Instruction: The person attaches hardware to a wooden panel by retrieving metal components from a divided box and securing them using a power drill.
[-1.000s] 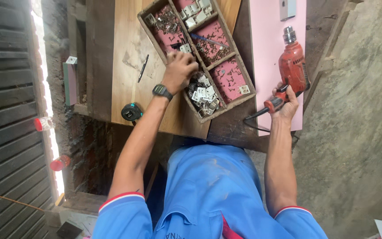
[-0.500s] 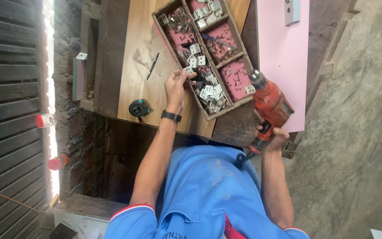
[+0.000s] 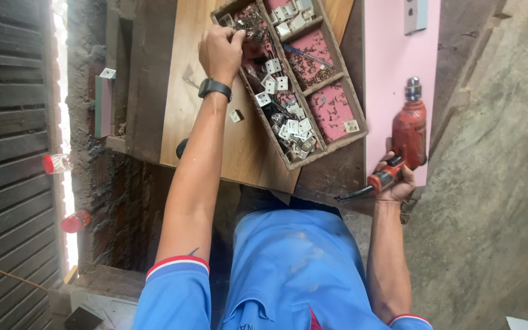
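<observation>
My left hand (image 3: 220,52), with a black watch (image 3: 214,88) on its wrist, reaches into the far end of a wooden compartment tray (image 3: 355,131). Its fingers are bunched on dark screws (image 3: 249,21) there. The tray holds several white corner brackets (image 3: 273,66), more screws and small metal parts on pink liners. One loose white bracket (image 3: 235,116) lies on the wooden board (image 3: 190,122) beside my forearm. My right hand (image 3: 395,183) grips the handle of a red power drill (image 3: 409,128), which points away from me over a pink panel (image 3: 386,55).
A grey block (image 3: 415,15) rests at the pink panel's far end. A green and red block (image 3: 102,107) sits on a ledge to the left. Two red-capped items (image 3: 56,163) hang near a dark slatted shutter (image 3: 7,153). Bare concrete (image 3: 502,183) lies to the right.
My left hand has moved from the tray's near compartments to its far end. The drill has swung from a tilt over the tray's corner back over the pink panel.
</observation>
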